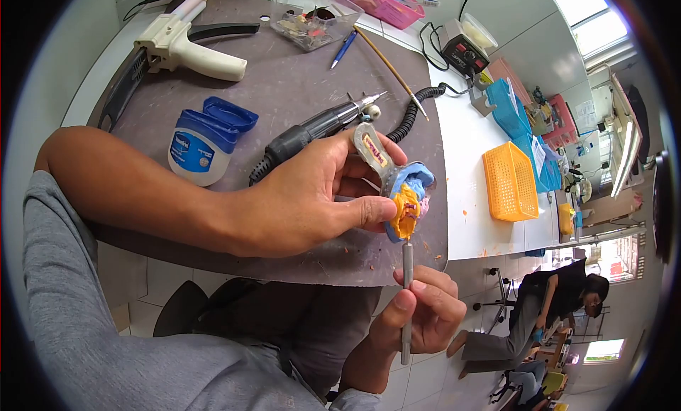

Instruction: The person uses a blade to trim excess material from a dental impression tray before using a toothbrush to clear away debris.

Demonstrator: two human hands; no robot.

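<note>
**A:** What is the left hand (312,198) doing, there in the middle of the frame?

**B:** It is gripping a dental tray (374,154) loaded with blue and orange impression material (408,201). The thumb is pressing against the orange part while the fingers are curling around the tray's handle from above.

**A:** And the right hand (418,308)?

**B:** Lower, just below centre, it is pinching a slim metal hand tool (407,297) between thumb and fingertips, holding it upright. The tool's upper end is touching the underside of the orange material.

**A:** What is lying on the mat behind the hands?

**B:** A dark work mat (298,84) is covering the bench. Left of centre a blue jar (200,147) is standing with its flip lid hanging open. Just beside it, a grey rotary handpiece (319,127) is lying at a slant, with a coiled cable (415,109) running off to the upper right. In the upper left a cream dispensing gun (188,45) is resting on the mat. At the top a clear box (312,17) is sitting near a blue pen (344,49) and a thin wooden stick (390,70).

**A:** Anything to the right?

**B:** An orange basket (509,180) is sitting on the white table (468,148), and at the lower right another person (546,311) is sitting bent forward.
</note>
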